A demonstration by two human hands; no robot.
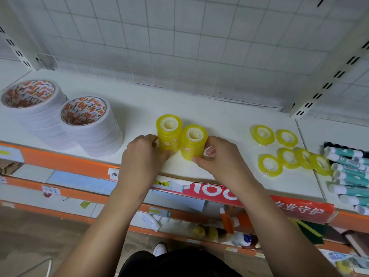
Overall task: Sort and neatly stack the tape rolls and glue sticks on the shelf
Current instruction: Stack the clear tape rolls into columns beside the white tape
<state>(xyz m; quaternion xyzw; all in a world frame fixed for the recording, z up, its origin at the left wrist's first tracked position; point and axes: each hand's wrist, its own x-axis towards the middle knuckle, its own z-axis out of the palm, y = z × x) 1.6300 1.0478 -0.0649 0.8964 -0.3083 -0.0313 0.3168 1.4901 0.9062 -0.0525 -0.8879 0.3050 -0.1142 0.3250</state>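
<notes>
Shelf (139, 100), white. Two upright yellow tape stacks at centre, touching side by side. Left hand (142, 152) curled round left yellow stack (169, 132); right hand (217, 154) curled round right yellow stack (193, 141), thumb on near side. Two white tape stacks (89, 124) at left, touching. Six loose yellow rolls (269, 164) at right, four in overlapping near row. Glue sticks (348, 172) piled at right edge, count unclear.

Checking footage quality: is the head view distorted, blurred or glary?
Head view: wide-angle bending curves the orange shelf edge and tilts the slotted upright; light is soft and even, without glare; yellow tape stacks look sharp, lower shelves slightly soft.
</notes>
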